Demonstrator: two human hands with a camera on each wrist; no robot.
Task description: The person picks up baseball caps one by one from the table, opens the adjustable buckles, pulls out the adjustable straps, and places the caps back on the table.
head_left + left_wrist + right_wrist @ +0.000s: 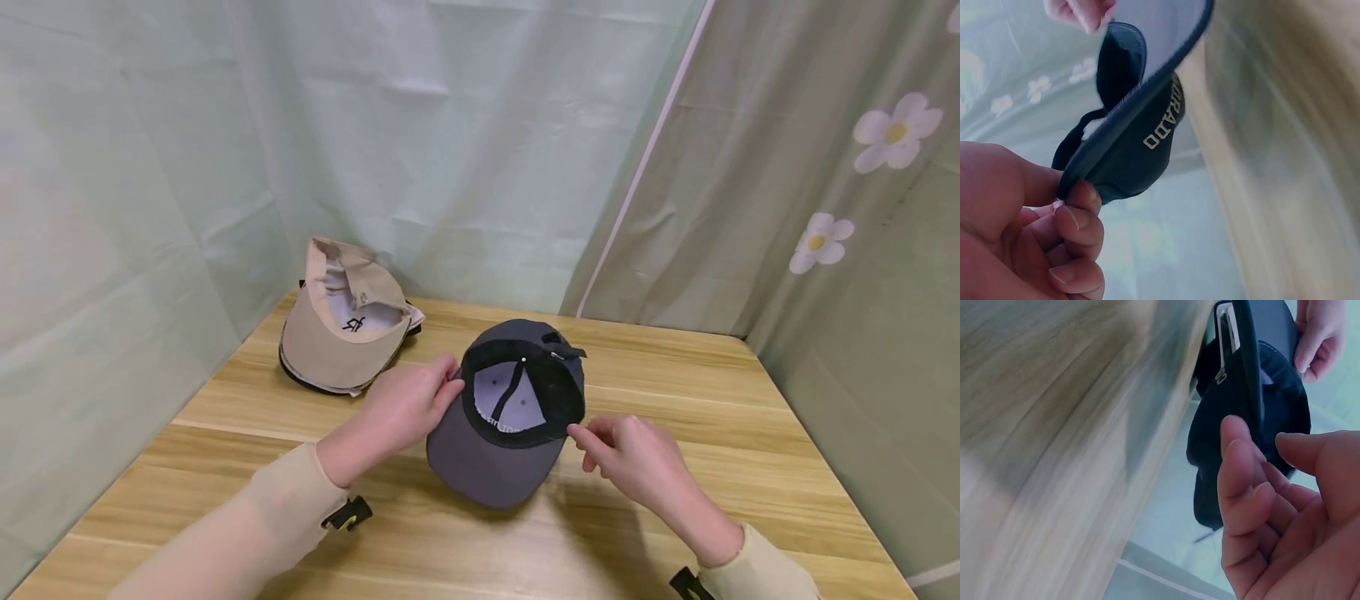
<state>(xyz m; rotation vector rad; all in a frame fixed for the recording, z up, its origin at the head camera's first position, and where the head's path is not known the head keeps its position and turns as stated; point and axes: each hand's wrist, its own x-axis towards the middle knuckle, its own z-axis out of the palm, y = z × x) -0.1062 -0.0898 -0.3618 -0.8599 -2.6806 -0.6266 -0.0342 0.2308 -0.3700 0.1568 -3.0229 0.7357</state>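
Note:
A dark navy baseball cap (495,467) is tilted over the table, its inside facing the head camera and its brim toward the person. My left hand (408,400) pinches the cap's left edge where brim and crown meet. In the left wrist view, thumb and fingers (1079,225) grip that edge, and pale lettering shows on the crown (1141,150). At the cap's right edge is my right hand (637,458), thumb and forefinger at the rim. The right wrist view shows the rim running between that thumb (1297,447) and the fingers. A strap with a buckle (566,354) crosses the back opening.
Beige caps (341,350) lie stacked at the back left of the wooden table (697,383), the top one with its inside showing. A dark brim edge sticks out beneath. Pale curtains (465,167) stand behind and along both sides, with white flowers (896,133) on the right.

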